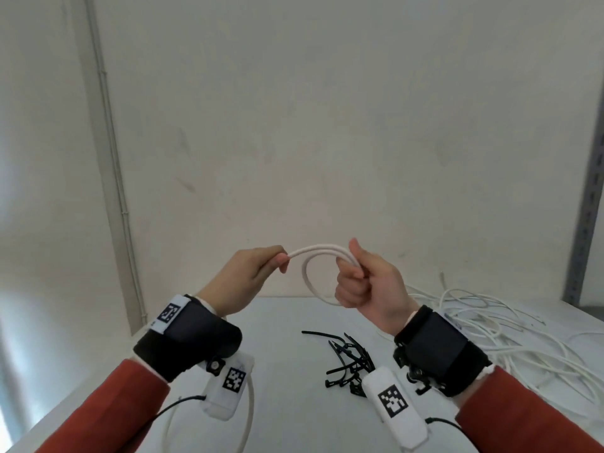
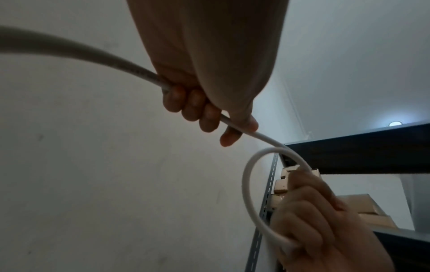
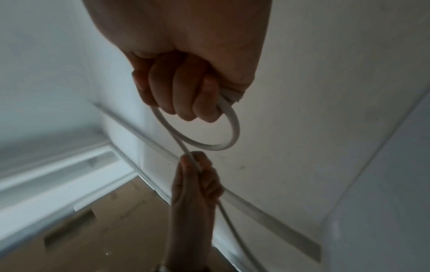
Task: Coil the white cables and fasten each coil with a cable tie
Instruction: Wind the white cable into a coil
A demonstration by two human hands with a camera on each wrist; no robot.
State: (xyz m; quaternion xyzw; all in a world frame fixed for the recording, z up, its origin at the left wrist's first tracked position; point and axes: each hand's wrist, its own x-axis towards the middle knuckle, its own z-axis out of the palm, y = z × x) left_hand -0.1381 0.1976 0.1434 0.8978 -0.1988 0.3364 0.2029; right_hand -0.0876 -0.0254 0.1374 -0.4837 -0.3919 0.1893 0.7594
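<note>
White cable [image 1: 313,249], partly coiled, was held in the air above a white table [image 1: 287,416] by two hands. Nearest the camera, red sleeves [image 1: 108,410] and black wrist straps [image 1: 192,338] crossed the table's near edge, and a slack length of the same cable curved down under the left wrist to the tabletop. Just beyond, between the forearms, a heap of black cable ties [image 1: 348,358] lay untouched. To the right, loose white cables [image 1: 490,322] sprawled in a tangle toward the table's right edge. The widest stretch of tabletop showing lay left of the ties.

Above these, the left hand [image 1: 245,279] curled its fingers round a single strand, thumb and forefinger pinching it. The right hand [image 1: 369,282] was fisted on the gathered turns, thumb raised, and one loop hung between the two hands.

Farther back, the table's far edge met a pale wall [image 1: 294,125], with a conduit [image 1: 112,178] rising at far left and a grey slotted shelf upright [image 1: 586,217] at far right. Cardboard boxes [image 2: 365,206] sat on that shelving; their contents could not be told.
</note>
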